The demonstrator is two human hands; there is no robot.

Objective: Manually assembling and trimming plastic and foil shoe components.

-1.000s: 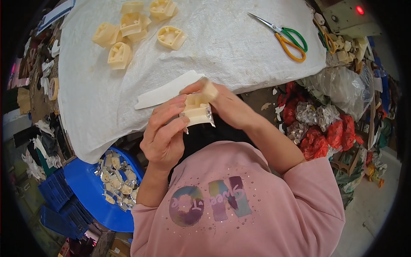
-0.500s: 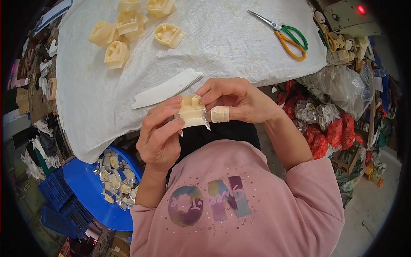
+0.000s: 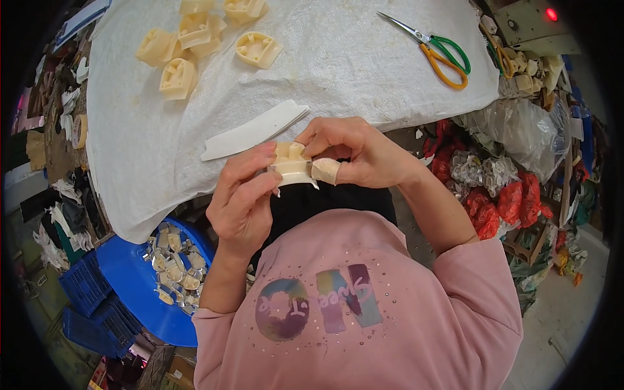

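Between my two hands, just off the table's near edge, is a cream moulded plastic piece (image 3: 287, 153). A shiny pale strip (image 3: 298, 179) lies along its near side, its lower edge and corners sticking out past the piece. My left hand (image 3: 244, 192) is closed on the piece's left end with the fingers on top. My right hand (image 3: 364, 155) pinches the right end, index finger on the far side. The right thumb, wrapped in beige tape (image 3: 325, 171), presses on the strip. White curved strips (image 3: 257, 130) lie stacked on the cloth just beyond.
A white woven sheet (image 3: 338, 71) covers the table. Several cream moulded pieces (image 3: 258, 50) sit at its far left, and scissors (image 3: 430, 49) with green and orange handles at its far right. A blue basin (image 3: 133, 273) at lower left holds finished-looking pieces. Red bags (image 3: 481, 213) lie at right.
My right thumb has shifted left along the strip and now covers its right end. The piece has tilted slightly, and both hands keep their hold.
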